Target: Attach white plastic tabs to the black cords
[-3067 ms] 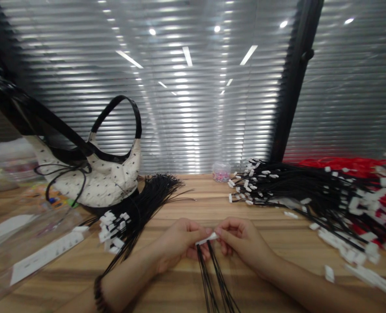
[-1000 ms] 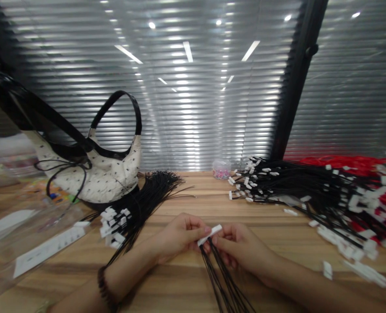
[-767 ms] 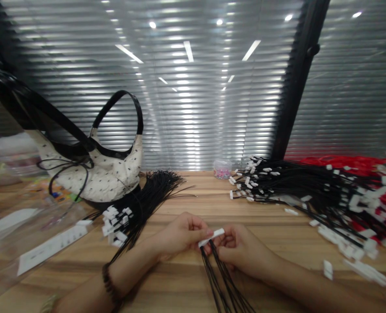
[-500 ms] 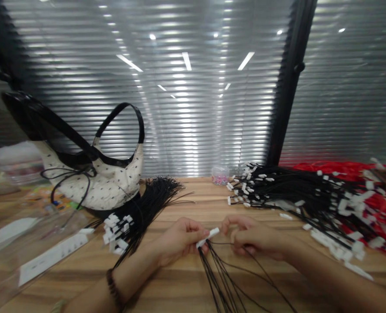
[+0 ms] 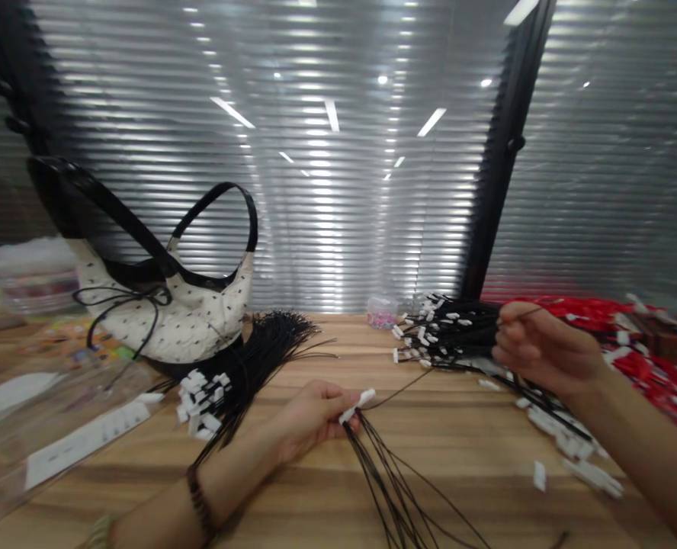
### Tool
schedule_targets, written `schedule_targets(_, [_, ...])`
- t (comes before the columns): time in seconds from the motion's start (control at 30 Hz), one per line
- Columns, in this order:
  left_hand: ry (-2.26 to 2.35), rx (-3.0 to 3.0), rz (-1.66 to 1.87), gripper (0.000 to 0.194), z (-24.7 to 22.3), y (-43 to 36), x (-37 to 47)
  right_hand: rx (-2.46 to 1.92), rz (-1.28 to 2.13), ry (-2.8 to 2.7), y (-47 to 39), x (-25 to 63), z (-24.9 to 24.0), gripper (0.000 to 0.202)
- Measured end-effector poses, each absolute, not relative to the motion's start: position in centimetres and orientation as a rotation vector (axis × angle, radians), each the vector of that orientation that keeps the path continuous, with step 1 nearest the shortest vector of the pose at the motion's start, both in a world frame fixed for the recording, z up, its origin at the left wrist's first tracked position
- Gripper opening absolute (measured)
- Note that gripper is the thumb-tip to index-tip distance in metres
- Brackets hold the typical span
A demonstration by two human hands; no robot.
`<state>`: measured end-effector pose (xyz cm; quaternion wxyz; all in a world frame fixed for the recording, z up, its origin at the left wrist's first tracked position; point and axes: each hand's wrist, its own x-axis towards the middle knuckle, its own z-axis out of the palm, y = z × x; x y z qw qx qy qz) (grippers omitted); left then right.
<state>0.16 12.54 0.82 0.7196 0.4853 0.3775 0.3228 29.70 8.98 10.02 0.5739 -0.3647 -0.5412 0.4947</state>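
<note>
**A:** White connector (image 5: 357, 404), pinched at the fingertips of the left hand (image 5: 309, 418) just above the wooden table (image 5: 464, 450), near its middle. Is that the thing both hands are busy with?

**B:** Only the left grips it. Its fingers are curled tight round the connector, and a fan of thin black wires (image 5: 387, 476) drops from the plug toward the near edge of the table. A dark beaded bracelet (image 5: 197, 503) sits on that wrist.

**A:** And the right hand (image 5: 536, 352)?

**B:** Raised, off to the right and well apart from the left. Its fingers are drawn together in a narrow pinch on a single black wire (image 5: 399, 390), which runs slack back toward the connector. Exactly where that strand ends at the plug is too fine to tell.

**A:** What lies around them?

**B:** Behind the right hand, a large heap of black wires with white plugs (image 5: 447, 332) spreads over the right side of the table, with red wires (image 5: 652, 358) beyond it. Loose white housings (image 5: 572, 450) are scattered below the right forearm. To the left of the left hand lies a second black bundle (image 5: 247, 366), its white ends (image 5: 198, 396) toward the near side.

**A:** And further out?

**B:** A white dotted handbag (image 5: 184, 316) with black straps stands at the back left, touching that bundle. A small clear tub (image 5: 380, 313) sits at the far edge, against the slatted blinds (image 5: 338, 191). At the far left, a white power strip (image 5: 81, 442) shows through blurred clear plastic.
</note>
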Motion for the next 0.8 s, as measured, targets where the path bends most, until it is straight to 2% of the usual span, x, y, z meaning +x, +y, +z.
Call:
schedule_targets(0.1, [0.841, 1.069, 0.734, 0.029, 0.7, 12.5, 0.3, -0.792, 1.247, -1.292, 9.9, 27.1, 8.2, 0.025])
schedule_targets(0.23, [0.852, 1.062, 0.765, 0.029, 0.7, 12.5, 0.5, -1.127, 1.341, -1.506, 10.3, 22.0, 3.0, 0.032])
schedule_targets(0.37, [0.836, 1.088, 0.747, 0.031, 0.7, 12.4, 0.5, -1.124, 1.221, -1.638, 9.5, 18.5, -1.1, 0.033])
schedule_targets(0.6, [0.872, 1.1, 0.717, 0.031, 0.8, 12.5, 0.5, -1.288, 1.097, -1.615, 9.3, 18.7, -1.2, 0.024])
schedule_targets(0.8, [0.871, 1.103, 0.688, 0.031, 0.5, 12.7, 0.2, -1.285, 1.085, -1.658, 9.6, 18.8, -1.6, 0.024])
